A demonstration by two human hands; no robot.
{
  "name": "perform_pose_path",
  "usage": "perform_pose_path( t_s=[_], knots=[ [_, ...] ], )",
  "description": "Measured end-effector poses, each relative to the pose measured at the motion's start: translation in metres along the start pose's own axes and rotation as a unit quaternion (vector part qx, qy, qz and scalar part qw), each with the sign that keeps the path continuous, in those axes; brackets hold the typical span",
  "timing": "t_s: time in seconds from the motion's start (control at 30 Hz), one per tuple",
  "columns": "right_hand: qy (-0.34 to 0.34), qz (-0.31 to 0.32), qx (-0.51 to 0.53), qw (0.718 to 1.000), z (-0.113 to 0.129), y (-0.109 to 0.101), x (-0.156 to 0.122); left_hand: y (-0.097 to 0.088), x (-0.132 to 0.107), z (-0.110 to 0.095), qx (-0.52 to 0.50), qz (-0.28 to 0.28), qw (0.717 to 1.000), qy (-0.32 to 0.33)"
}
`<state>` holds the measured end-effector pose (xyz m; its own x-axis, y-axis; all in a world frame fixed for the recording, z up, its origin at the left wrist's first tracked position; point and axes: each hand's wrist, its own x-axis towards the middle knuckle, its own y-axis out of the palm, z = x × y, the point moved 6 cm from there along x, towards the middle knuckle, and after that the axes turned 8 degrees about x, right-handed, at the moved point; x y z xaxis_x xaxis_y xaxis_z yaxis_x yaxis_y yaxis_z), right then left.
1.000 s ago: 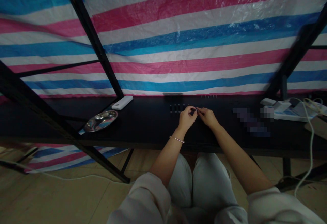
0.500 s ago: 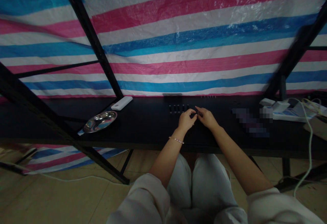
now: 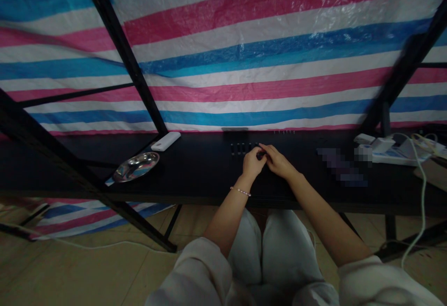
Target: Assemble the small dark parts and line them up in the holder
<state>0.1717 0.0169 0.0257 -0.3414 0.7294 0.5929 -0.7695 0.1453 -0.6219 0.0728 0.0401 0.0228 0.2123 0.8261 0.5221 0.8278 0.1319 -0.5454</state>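
Pale trousers nearest the cam, both forearms reaching fwd over the black bench. Bead bracelet on the left wrist. Left hand and right hand are curled w/ fingertips touching, both pinching a small dark piece just above the bench, too tiny to say what it is tbh. Just behind it, a row of small dark pieces stands on the bench. Metal dish and white box well off to the left, power strip w/ cables far right. Striped tarp at the back.
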Motion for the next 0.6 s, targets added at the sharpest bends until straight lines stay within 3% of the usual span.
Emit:
perform_pose_path(
  t_s=[0.3, 0.47, 0.6],
  knots=[
    [0.023, 0.009, -0.070, 0.997, -0.010, -0.002, 0.000, 0.005, 0.000, 0.004, -0.016, 0.014, 1.000, -0.012],
    [0.043, -0.033, -0.089, 0.995, -0.016, -0.006, 0.000, 0.007, -0.001, 0.002, -0.008, 0.026, 1.000, -0.014],
    [0.107, -0.030, -0.085, 0.990, -0.035, -0.002, 0.000, 0.004, -0.001, 0.004, 0.012, 0.006, 1.000, -0.025]
  ],
)
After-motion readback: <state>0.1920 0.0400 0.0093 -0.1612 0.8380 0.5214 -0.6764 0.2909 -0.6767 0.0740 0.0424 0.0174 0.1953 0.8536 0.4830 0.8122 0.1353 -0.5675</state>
